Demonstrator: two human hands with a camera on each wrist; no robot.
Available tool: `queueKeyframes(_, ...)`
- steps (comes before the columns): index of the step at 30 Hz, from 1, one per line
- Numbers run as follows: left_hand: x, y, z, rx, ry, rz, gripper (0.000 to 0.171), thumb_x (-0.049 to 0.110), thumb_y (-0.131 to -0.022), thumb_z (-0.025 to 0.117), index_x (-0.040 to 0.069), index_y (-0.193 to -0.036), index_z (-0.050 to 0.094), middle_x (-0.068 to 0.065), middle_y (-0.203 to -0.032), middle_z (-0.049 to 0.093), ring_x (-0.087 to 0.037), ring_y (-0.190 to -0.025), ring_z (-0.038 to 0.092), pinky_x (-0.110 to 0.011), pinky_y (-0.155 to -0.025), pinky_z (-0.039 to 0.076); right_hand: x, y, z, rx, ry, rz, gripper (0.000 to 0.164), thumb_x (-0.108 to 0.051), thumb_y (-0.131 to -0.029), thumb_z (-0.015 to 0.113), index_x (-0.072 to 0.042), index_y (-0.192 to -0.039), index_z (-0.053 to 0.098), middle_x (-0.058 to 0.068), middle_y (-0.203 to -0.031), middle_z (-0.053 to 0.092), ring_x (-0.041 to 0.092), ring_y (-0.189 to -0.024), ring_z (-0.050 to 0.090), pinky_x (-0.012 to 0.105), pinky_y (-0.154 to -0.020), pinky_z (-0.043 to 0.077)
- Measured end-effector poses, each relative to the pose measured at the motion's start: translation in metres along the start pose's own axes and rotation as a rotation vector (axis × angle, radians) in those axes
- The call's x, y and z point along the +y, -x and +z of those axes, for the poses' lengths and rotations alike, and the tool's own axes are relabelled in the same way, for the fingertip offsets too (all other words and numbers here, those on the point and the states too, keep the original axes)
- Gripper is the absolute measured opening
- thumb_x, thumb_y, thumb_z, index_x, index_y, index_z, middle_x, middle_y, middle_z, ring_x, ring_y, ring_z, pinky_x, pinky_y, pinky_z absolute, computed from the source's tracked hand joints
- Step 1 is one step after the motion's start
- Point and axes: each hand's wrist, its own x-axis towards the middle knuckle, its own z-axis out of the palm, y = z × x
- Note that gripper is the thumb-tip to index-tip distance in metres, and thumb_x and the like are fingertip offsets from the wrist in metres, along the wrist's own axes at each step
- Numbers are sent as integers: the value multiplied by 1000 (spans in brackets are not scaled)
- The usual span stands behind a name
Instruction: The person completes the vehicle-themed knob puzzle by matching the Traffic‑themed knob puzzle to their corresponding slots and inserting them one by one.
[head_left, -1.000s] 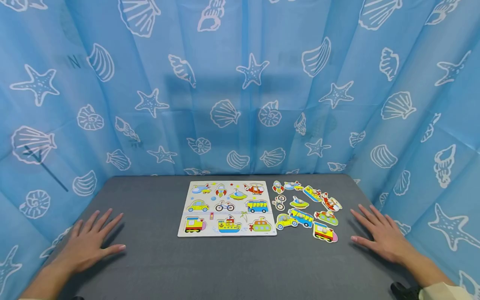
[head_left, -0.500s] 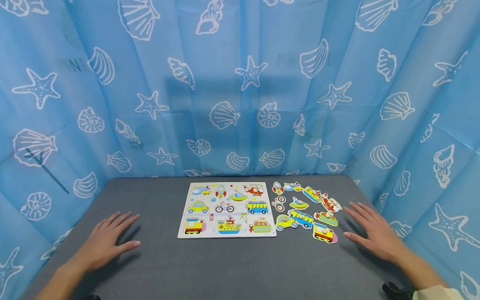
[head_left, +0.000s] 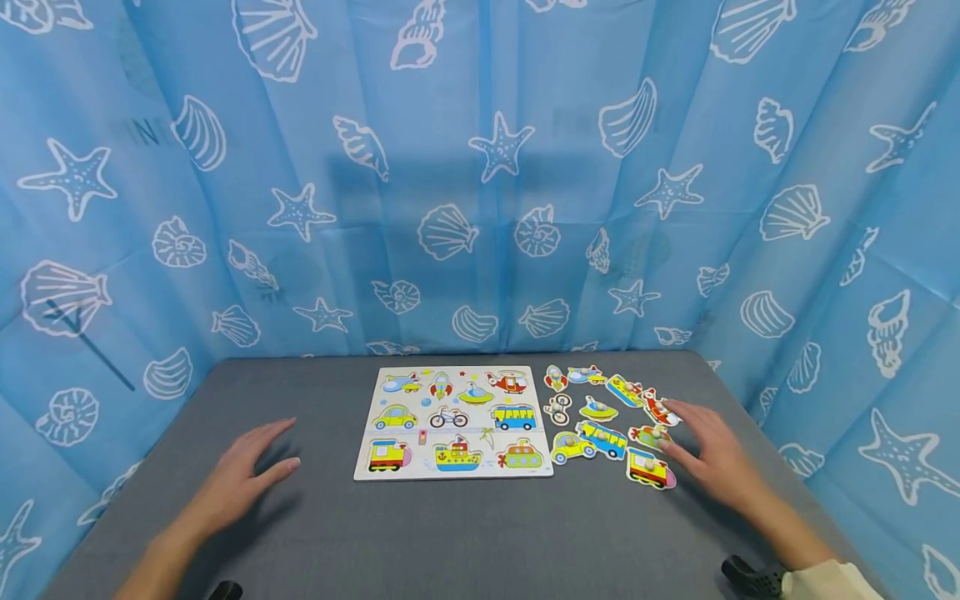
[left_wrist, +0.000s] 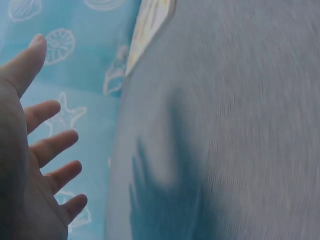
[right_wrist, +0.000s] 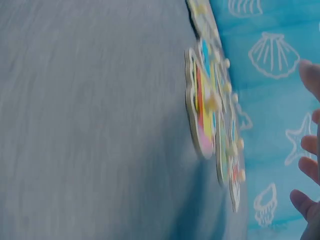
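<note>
In the head view my left hand (head_left: 238,477) hovers left of a white puzzle board (head_left: 362,463), fingers loosely extended and holding nothing. The left wrist view shows its spread fingers (left_wrist: 54,148) and a corner of the board (left_wrist: 150,30). My right hand (head_left: 712,460) reaches over the loose knobbed pieces, its fingertips overlapping the helicopter piece (head_left: 657,408) and the submarine piece (head_left: 647,435). Just in front lies the train piece (head_left: 645,468), whose wooden knob shows in the right wrist view. The right hand's fingers are apart with nothing between them.
Between board and right hand lie the car piece (head_left: 572,447), bus piece (head_left: 604,438), flying saucer piece (head_left: 597,408), bicycle piece (head_left: 558,409), rocket piece (head_left: 555,378), plane piece (head_left: 587,375) and ship piece (head_left: 624,390). A blue shell-patterned curtain (head_left: 480,275) surrounds the grey table (head_left: 480,542).
Both hands have moved inward from the table's sides. The left has come towards the board, the right has come left over the nearest loose pieces. Board and pieces stay put.
</note>
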Motion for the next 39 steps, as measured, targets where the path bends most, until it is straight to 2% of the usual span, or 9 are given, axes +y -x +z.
queueKeyframes(4,6,-3,6,14,95,-6,50,31,-101,54,4,-142,47,-25,-141,46,-48,-129,37,-69,-96,28,-10,-7,7,1,-38,92,54,-16,-86,73,1,-133,53,26,-126,54,45,-116,45,69,-87,36)
queueKeyframes(11,19,-11,20,70,230,2,43,27,-106,43,-1,-138,49,-22,-134,55,-42,-125,46,-63,-98,33,-19,-21,22,-10,-101,177,51,-21,-93,67,1,-136,51,30,-131,51,48,-119,44,69,-90,35)
queueKeyframes(17,29,-21,35,71,313,-39,46,29,-104,47,-2,-138,48,-21,-133,55,-39,-124,49,-60,-100,35,-18,-34,41,-19,-132,250,50,-24,-96,63,1,-137,50,27,-132,52,46,-123,44,66,-97,32)
queueKeyframes(22,31,-29,47,44,354,-69,49,30,-101,53,-2,-138,48,-22,-134,54,-40,-124,49,-59,-100,36,-21,-45,53,-46,-170,363,53,-31,-98,60,3,-137,49,27,-132,53,43,-122,47,62,-98,34)
queueKeyframes(25,32,-33,51,31,367,-88,51,30,-100,57,-2,-139,48,-22,-135,54,-41,-126,48,-60,-101,36,-22,-52,59,-51,-189,412,52,-30,-98,59,3,-137,49,27,-131,53,43,-121,48,61,-98,36)
queueKeyframes(29,34,-38,55,10,361,-112,54,27,-97,62,-2,-140,46,-23,-135,53,-42,-127,46,-60,-102,34,-18,-58,68,-51,-172,424,49,-24,-97,62,4,-134,51,27,-129,55,42,-119,50,58,-97,39)
queueKeyframes(35,34,-41,61,-30,319,-160,61,27,-92,69,3,-142,44,-22,-139,50,-42,-131,40,-62,-104,29,-13,-65,78,-93,-121,461,46,-23,-95,65,3,-131,54,26,-126,57,42,-117,52,57,-95,40)
queueKeyframes(39,33,-40,65,-56,259,-182,65,27,-90,71,3,-144,44,-22,-142,47,-42,-134,36,-62,-106,26,-13,-69,82,-123,-102,477,44,-21,-94,66,3,-129,57,26,-124,58,42,-116,53,57,-95,41)
